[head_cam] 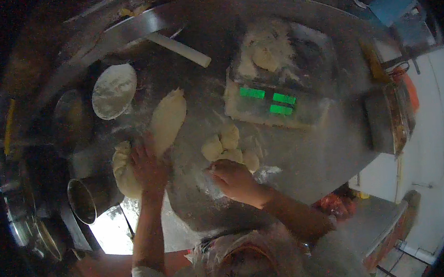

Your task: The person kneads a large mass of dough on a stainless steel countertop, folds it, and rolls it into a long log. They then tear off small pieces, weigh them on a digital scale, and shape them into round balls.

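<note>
Palm down, my left hand [149, 167] lies between a thick folded roll of dough [126, 178] and a long flat piece of dough [169, 119]. Its fingers are spread and seem to touch the edges of both pieces. My right hand [234, 179] is curled over loose flour [209, 187] on the worktop [296, 160]. Its fingertips point down and left, and what may be under them is hidden. Just beyond it sits a cluster of several small dough balls [212, 148]. The right hand partly covers the nearest ones.
A floury scale [308, 114] with green displays stands at the back, a dough lump [266, 59] on its pan. Left are a bowl of flour [114, 91] and a metal container [82, 202]. A rolling pin [182, 49] lies behind. Another person's arm [104, 267] shows at lower left.
</note>
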{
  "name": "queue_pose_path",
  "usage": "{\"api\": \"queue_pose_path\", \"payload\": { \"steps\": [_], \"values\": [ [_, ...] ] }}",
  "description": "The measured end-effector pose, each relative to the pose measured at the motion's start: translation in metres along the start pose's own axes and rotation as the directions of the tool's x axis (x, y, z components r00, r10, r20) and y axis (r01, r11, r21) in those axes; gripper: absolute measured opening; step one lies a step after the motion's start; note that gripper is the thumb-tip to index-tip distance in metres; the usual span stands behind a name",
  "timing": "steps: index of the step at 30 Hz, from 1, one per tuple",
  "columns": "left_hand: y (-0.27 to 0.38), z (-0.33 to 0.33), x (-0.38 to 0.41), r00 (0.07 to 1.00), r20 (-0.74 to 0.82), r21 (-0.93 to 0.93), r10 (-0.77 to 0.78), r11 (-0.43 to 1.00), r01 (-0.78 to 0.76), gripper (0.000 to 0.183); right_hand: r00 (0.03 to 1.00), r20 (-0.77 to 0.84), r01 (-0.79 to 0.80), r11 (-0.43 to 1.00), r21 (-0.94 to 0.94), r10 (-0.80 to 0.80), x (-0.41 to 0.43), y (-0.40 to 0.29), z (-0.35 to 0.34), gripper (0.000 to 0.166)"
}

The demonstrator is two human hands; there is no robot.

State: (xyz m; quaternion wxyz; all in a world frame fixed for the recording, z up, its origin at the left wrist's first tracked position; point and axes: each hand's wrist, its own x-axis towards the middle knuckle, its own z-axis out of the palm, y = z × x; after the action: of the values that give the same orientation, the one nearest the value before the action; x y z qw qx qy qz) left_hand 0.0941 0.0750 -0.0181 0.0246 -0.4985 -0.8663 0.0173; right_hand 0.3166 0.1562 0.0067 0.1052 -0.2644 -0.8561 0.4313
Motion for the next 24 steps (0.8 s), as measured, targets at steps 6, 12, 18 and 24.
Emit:
{"api": "queue_pose_path", "payload": {
  "steps": [6,12,18,24],
  "values": [
    [-0.028,-0.003,0.035,0.976,0.027,-0.206,0.217,0.956,-0.207,0.071,0.958,-0.077,0.271,0.959,-0.078,-0.277,0.048,-0.038,0.005,0.022],
    [-0.048,-0.017,-0.038,0.943,-0.206,-0.158,0.260,0.942,-0.294,0.077,0.954,-0.027,0.282,0.925,-0.253,-0.298,0.149,-0.056,0.024,0.026],
    [-0.090,0.003,-0.039,0.987,-0.162,-0.193,0.024,0.980,-0.056,0.083,0.871,-0.066,0.414,0.800,-0.433,-0.487,0.245,-0.074,0.057,0.020],
    [-0.119,0.005,0.022,0.986,0.002,-0.198,-0.164,0.967,0.161,0.087,0.940,0.152,0.341,0.838,-0.427,-0.305,0.284,-0.062,0.059,0.015]
  ]
}}
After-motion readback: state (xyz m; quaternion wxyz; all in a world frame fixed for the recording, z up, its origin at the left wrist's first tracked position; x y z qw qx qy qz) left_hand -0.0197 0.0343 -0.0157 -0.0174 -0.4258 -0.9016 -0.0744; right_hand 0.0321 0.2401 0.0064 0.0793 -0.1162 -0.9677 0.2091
